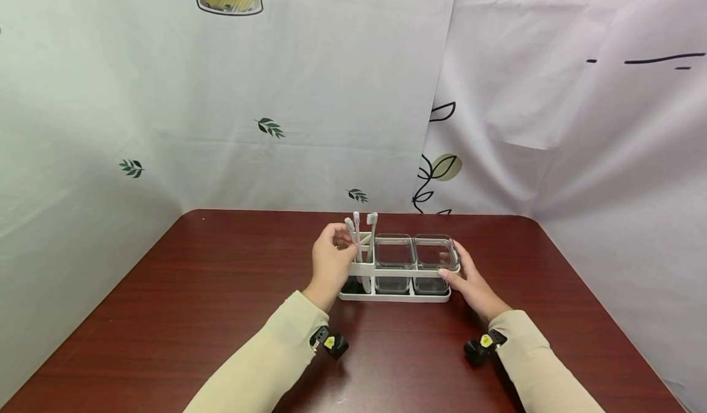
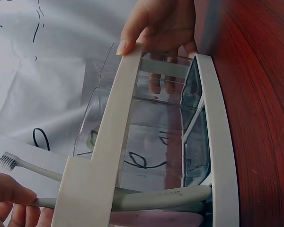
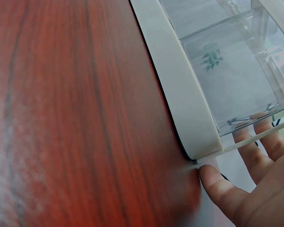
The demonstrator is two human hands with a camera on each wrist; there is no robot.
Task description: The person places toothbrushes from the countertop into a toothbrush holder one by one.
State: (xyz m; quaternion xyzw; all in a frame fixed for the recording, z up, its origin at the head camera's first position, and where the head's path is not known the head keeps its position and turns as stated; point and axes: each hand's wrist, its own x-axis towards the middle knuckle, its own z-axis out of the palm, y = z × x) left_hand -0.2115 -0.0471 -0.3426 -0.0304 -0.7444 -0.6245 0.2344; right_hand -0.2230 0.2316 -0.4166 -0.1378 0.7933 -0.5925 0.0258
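Observation:
A white toothbrush rack point(image 1: 400, 298) stands on the table in the head view. Three toothbrushes stand in its left compartment; one has a pink handle point(image 2: 156, 218). With thumb and fingertips, my left hand point(image 1: 326, 262) pinches a grey toothbrush point(image 2: 161, 197) just above the upper frame. My right hand point(image 1: 474, 290) grips the rack's right end, thumb at the front rim and fingers around the side. In the right wrist view, that hand's fingers point(image 3: 251, 151) show behind a clear cup point(image 3: 236, 80). Two clear cups fill the middle and right compartments.
The dark red wooden table point(image 1: 221, 302) extends around the rack. Behind it hangs a pale cloth backdrop point(image 1: 331, 94) printed with leaves. A small black camera point(image 1: 336, 344) is strapped to the left wrist, and another camera point(image 1: 476, 351) to the right.

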